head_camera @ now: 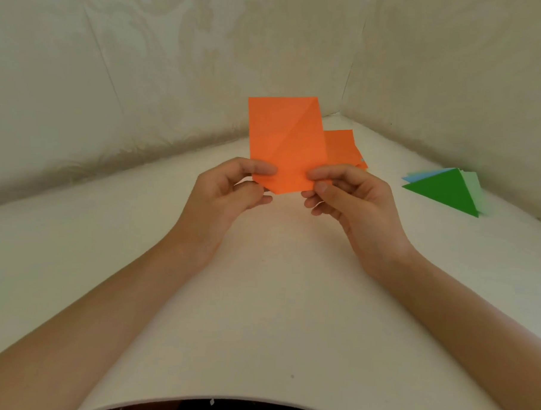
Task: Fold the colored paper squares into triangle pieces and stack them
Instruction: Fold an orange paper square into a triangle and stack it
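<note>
While folded triangles (pixel 446 192) sit stacked on the table (pixel 259 297) at 3 o'clock, the left hand (pixel 232 187) and right hand (pixel 347 195) pinch 1 creased orange square (pixel 286 143) mid-air, more squares (pixel 343 146) waiting behind at 1 o'clock.

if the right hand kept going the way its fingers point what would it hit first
The right hand points leftward along the orange sheet it pinches, so it would probably meet the left hand first, though depth is unclear.
</note>
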